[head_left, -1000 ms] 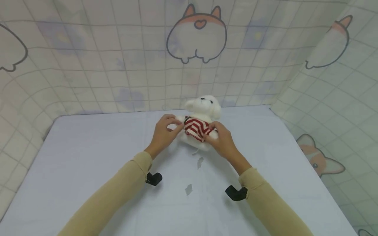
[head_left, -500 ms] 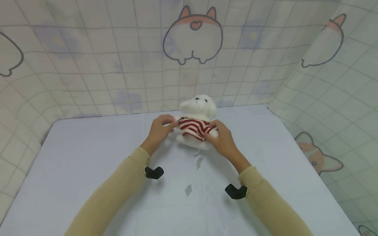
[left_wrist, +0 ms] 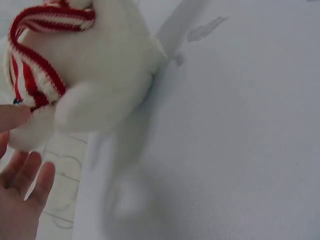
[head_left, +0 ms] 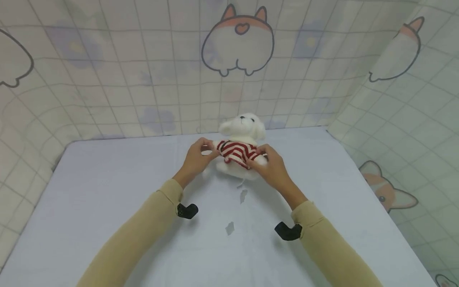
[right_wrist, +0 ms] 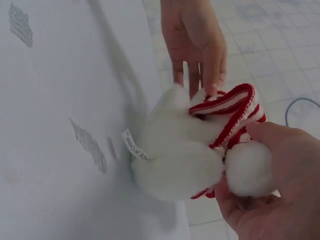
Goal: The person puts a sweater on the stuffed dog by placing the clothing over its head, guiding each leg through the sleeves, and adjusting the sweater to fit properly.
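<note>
A white plush dog in a red-and-white striped knitted sweater is held upright, its head tilted back, near the table's far edge. With thumb and fingers my left hand pinches the plush's arm at the sleeve edge on the left. On the other side my right hand grips the sweater's edge beside the round white paw. Seen from the right wrist, the sweater's hem is lifted off the white lower body, and a small "made in China" label hangs there. The sweater's back is hidden.
The table has a white cover with small grey patches in front of the plush. Curtains with a grid and corgi pattern surround its back and sides. A black wrist mount sticks out at each cuff.
My left hand has moved left, drawing the sweater's left side outward over the arm, so the stripes spread wider. The right hand keeps its hold nearly in place.
</note>
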Demonstrator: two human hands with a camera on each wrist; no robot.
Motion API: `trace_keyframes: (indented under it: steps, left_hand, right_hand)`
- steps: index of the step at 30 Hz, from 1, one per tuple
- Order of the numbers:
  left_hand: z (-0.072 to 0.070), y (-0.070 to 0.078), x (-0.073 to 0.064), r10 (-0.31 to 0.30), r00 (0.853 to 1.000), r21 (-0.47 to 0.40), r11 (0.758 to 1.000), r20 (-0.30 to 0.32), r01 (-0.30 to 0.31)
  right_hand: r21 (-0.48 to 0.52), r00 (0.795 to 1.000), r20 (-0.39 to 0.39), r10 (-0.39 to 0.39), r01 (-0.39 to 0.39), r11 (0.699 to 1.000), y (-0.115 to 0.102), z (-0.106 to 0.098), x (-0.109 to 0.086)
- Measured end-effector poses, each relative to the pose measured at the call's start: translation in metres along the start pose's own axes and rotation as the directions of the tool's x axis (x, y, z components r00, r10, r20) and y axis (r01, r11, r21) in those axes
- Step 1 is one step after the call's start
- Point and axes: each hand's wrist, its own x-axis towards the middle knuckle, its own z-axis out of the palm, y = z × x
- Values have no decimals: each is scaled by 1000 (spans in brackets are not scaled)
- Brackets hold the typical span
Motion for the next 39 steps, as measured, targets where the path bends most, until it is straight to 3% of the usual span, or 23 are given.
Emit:
trace_keyframes:
  steps: [3, 6, 9, 14, 19, 24, 32, 39]
  left_hand:
    - [2, 3, -4, 101, 989, 225, 972, -107, -75]
    - [5, 11, -10, 184, 971, 250, 958, -155, -142]
    - [8, 19, -16, 209, 971, 205, 962, -114, -182]
    - [12, 27, -23, 134, 990, 225, 967, -44, -121]
    - [12, 27, -26, 31, 998, 267, 963, -61, -14]
    - [10, 24, -26, -49, 996, 270, 961, -74, 68]
    - [1, 14, -21, -95, 995, 274, 957, -31, 100]
    - [-16, 10, -23, -139, 990, 276, 953, 24, 127]
  right_hand:
    - [34, 1000, 18, 13, -14, 999, -2, 5, -1]
    - [61, 999, 33, 8, -10, 998, -6, 11, -3]
    - [72, 1000, 28, -10, 8, 997, -11, 17, -4]
    - [83, 996, 55, -64, 60, 995, -18, 29, -7]
    - [85, 982, 130, -138, 128, 988, -25, 37, -10]
    - [85, 958, 212, -194, 179, 980, -26, 38, -15]
    - [42, 998, 12, -68, 68, 997, -8, 26, -9]
    - [30, 995, 95, -17, 14, 999, 2, 31, 4]
